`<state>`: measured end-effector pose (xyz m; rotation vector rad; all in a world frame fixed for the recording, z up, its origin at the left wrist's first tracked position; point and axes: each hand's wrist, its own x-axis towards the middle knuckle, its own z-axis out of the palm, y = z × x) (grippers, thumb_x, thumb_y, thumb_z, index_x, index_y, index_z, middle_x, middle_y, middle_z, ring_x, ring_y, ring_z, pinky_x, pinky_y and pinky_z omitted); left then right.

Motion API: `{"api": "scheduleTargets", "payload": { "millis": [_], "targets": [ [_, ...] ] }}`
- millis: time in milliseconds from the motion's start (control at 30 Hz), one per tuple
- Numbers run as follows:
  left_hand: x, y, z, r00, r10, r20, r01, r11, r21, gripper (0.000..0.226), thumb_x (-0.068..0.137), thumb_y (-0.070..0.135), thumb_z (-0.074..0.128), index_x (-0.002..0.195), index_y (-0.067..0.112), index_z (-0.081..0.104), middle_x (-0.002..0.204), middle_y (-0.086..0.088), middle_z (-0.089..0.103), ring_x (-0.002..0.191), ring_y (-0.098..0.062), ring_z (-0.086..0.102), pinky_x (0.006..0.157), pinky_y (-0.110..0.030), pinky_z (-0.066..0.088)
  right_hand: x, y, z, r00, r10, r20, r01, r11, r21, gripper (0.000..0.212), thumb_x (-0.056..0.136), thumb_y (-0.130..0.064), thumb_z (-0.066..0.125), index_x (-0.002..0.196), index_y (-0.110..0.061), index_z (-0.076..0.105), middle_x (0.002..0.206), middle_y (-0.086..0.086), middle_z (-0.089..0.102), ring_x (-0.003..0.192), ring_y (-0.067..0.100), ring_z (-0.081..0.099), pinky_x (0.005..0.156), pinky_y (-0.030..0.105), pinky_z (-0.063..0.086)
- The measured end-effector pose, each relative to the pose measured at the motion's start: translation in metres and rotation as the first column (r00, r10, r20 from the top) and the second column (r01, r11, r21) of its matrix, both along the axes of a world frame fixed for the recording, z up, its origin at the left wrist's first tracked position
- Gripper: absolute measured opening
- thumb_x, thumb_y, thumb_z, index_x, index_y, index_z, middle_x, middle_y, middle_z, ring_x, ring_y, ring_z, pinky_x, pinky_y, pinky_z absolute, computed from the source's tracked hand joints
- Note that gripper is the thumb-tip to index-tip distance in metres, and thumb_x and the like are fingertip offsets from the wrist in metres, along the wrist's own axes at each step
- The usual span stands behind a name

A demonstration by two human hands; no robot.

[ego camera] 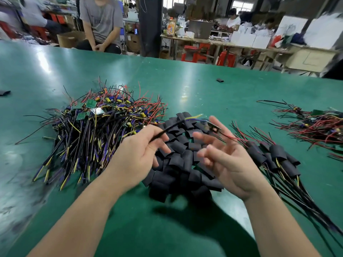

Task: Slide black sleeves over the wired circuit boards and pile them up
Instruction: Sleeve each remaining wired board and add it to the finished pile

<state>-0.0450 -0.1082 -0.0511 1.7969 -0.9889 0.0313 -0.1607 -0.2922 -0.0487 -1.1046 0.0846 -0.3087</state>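
My left hand (138, 153) pinches the black cable (170, 127) of a wired circuit board (213, 127), which hangs in the air above a heap of loose black sleeves (183, 164). My right hand (222, 156) is open, palm up, just under and beside the board, with its fingers spread and nothing in them. A big pile of bare wired boards (92, 130) lies to the left. To the right lies a pile of sleeved boards (274, 158) with their cables running toward me.
Another tangle of red-wired boards (311, 125) lies at the far right of the green table (167, 229). Stray sleeves lie far left (4, 93) and at the back (220, 80). A seated person (101, 23) is across the table.
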Motion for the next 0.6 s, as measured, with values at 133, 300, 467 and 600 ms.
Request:
{"api": "scheduleTargets", "payload": {
  "millis": [133,300,467,600],
  "targets": [
    [0.0,0.002,-0.002,0.995,-0.098,-0.028,0.102,0.979,0.175,0.019,0.098,0.013,0.046,0.09,0.028,0.054,0.081,0.015,0.07,0.054,-0.01,0.061,0.06,-0.022,0.048,0.0,-0.001,0.006,0.977,-0.202,0.067,0.198,0.979,0.056,0.026,0.073,-0.01,0.06,0.089,-0.022,0.076,0.083,0.005,0.072,0.069,0.013,0.069,0.058,0.015,0.05],
    [-0.012,-0.007,0.0,0.985,-0.147,-0.092,0.155,0.983,0.098,0.012,0.097,0.027,0.05,0.094,0.024,0.061,0.076,0.01,0.07,0.058,-0.006,0.063,0.062,-0.019,0.049,0.004,0.014,-0.005,0.987,-0.162,0.021,0.163,0.971,-0.174,0.018,0.067,-0.016,0.069,0.085,-0.015,0.073,0.082,0.007,0.074,0.076,0.017,0.071,0.059,0.019,0.053],
    [-0.015,-0.01,0.003,0.999,-0.034,-0.007,0.034,0.994,0.105,0.018,0.096,0.016,0.053,0.088,0.025,0.067,0.066,0.013,0.063,0.062,-0.001,0.055,0.063,-0.018,0.043,0.006,0.021,-0.008,0.988,-0.14,0.066,0.154,0.914,-0.376,0.023,0.068,-0.017,0.073,0.09,-0.011,0.071,0.093,0.009,0.074,0.087,0.019,0.069,0.072,0.021,0.052],
    [-0.012,-0.005,0.003,0.995,-0.102,0.01,0.09,0.917,0.388,0.024,0.097,0.023,0.05,0.078,0.024,0.064,0.069,0.01,0.068,0.066,-0.001,0.057,0.068,-0.025,0.045,0.004,0.022,-0.009,0.984,-0.174,0.048,0.172,0.821,-0.544,0.014,0.073,-0.021,0.072,0.084,-0.012,0.071,0.093,0.001,0.075,0.08,0.01,0.069,0.072,0.018,0.051]
  ]
}}
